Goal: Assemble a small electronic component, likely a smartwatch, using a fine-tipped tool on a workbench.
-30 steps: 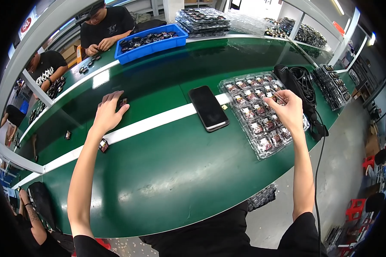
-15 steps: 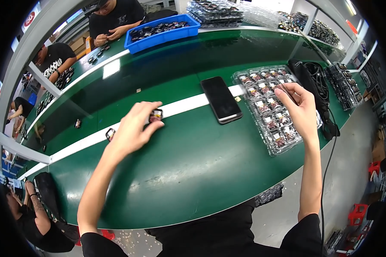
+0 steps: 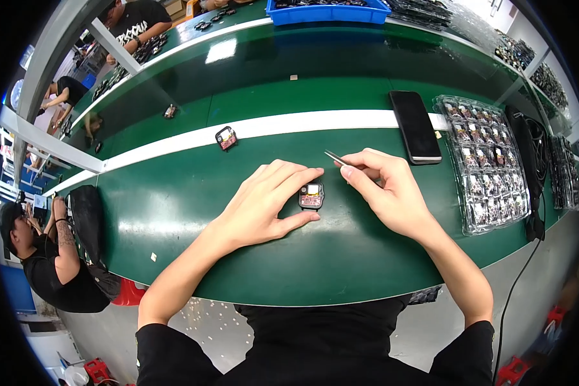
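My left hand [image 3: 254, 202] rests on the green bench with thumb and forefinger around a small black square watch case [image 3: 311, 195]. The case lies face up and shows a white part and reddish electronics inside. Slim metal tweezers [image 3: 334, 157] are pinched in my right hand [image 3: 389, 193], their tips pointing up and left, just beyond the case and apart from it. A second black watch case [image 3: 226, 137] lies farther left by the white strip. To the right, a clear plastic tray [image 3: 468, 222] holds rows of small electronic parts.
A black phone [image 3: 415, 125] lies between my right hand and the tray. Beyond the tray are a black bag with a cable [image 3: 527, 138] and stacked trays [image 3: 563, 174]. A blue bin [image 3: 328, 14] stands at the back. Co-workers sit on the left, one nearby [image 3: 64, 264].
My right hand has come from above the tray to beside the watch case with the tweezers. My left hand has brought the case nearer, away from the white strip. The view has shifted.
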Tool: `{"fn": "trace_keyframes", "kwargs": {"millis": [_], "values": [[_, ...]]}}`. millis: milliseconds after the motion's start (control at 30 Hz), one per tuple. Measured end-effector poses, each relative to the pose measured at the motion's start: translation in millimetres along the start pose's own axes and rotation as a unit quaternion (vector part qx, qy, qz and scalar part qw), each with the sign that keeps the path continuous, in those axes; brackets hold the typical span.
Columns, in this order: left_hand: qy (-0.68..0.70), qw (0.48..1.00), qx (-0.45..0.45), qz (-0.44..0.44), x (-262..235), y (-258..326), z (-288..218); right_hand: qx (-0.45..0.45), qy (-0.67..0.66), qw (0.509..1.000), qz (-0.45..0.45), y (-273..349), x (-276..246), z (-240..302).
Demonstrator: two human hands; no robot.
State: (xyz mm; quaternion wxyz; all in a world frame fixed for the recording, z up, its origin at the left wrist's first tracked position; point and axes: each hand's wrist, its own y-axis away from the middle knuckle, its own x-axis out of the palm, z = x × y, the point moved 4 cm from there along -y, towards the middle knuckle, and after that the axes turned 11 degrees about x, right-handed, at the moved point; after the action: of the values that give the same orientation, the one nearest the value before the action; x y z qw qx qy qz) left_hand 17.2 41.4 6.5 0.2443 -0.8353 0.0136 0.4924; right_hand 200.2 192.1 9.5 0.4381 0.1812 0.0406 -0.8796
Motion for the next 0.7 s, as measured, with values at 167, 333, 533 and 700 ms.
{"fn": "trace_keyframes", "kwargs": {"millis": [167, 333, 533, 700], "values": [[0.014, 1.0, -0.002, 0.002, -1, 8, 10, 0.067, -0.091, 0.993, -0.015, 3, 8, -24], [0.067, 0.998, 0.006, -0.015, 2, 15, 23, 0.059, -0.102, 0.993, -0.011, 6, 17, -21], [0.091, 0.995, 0.03, -0.002, 2, 15, 30, 0.024, -0.04, 0.999, -0.022, 7, 15, -19], [0.064, 0.997, 0.012, -0.049, 3, 10, 20, -0.054, 0.06, 0.996, -0.022, 14, 20, -9]]}}
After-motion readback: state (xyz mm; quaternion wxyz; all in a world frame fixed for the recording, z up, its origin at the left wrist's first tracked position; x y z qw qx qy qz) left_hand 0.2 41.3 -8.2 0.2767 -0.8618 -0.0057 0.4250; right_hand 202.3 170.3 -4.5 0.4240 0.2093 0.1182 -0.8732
